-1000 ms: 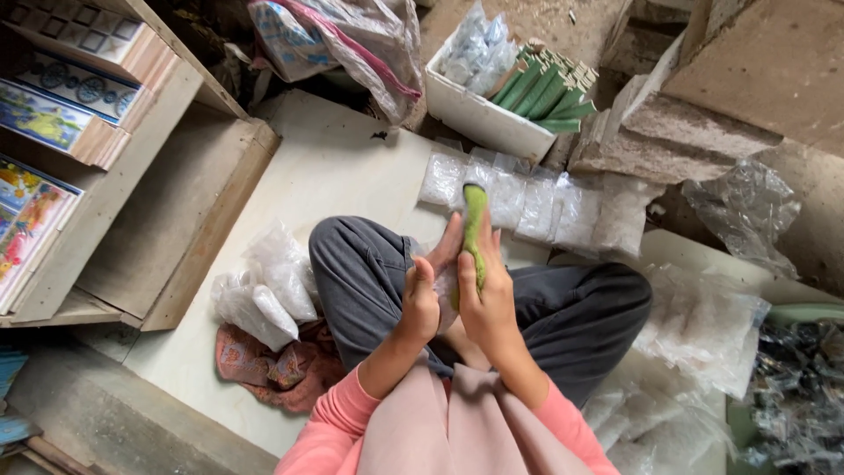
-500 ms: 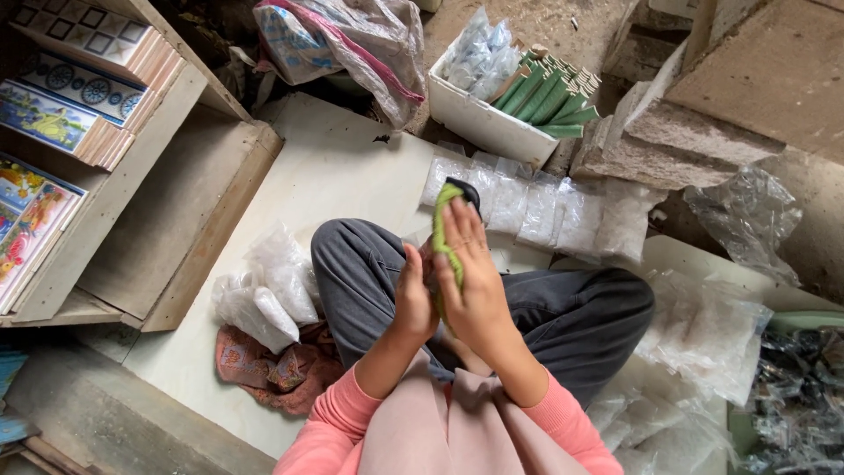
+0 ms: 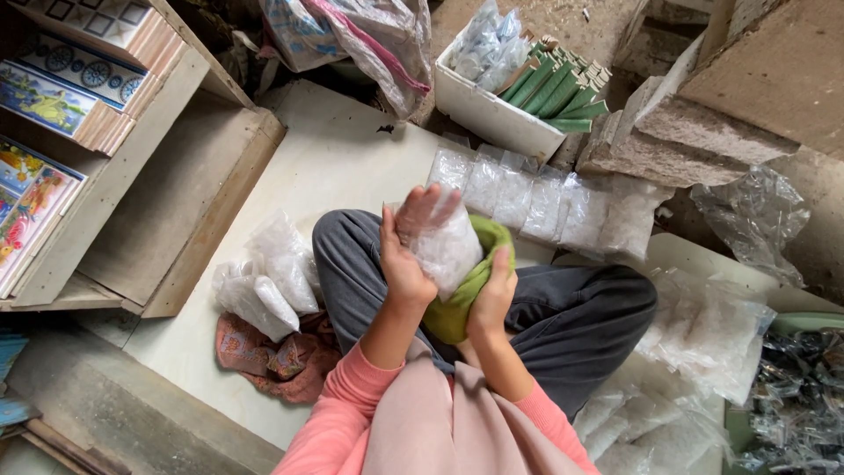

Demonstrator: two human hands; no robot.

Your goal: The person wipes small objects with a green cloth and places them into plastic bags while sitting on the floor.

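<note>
We see the person's left hand (image 3: 406, 255) raised over the crossed grey-trousered legs (image 3: 563, 317), palm pressed to the side of a small clear plastic bag of white granules (image 3: 447, 248), fingers spread and curled loosely over its top. The right hand (image 3: 492, 295) cups a soft green cloth pouch (image 3: 466, 299) from below — its fingers wrap the cloth and grip it, and the bag's lower end sits in the pouch's open mouth. Bag and pouch are held together just above the lap, in the middle of the view.

Beyond the knees, a row of flat clear packets of white grains (image 3: 545, 204) lies on the pale board floor (image 3: 334, 167). Further back stands a white rectangular box (image 3: 492, 119) holding green folded sleeves (image 3: 554, 88) and more packets. Beside the left knee lie a few loose filled bags (image 3: 264, 281) on a patterned reddish cloth (image 3: 264, 352). At the far left, a wooden shelf (image 3: 176, 202) carries stacked decorated tiles (image 3: 61, 79) — to the right, crumpled clear plastic (image 3: 747, 220).
</note>
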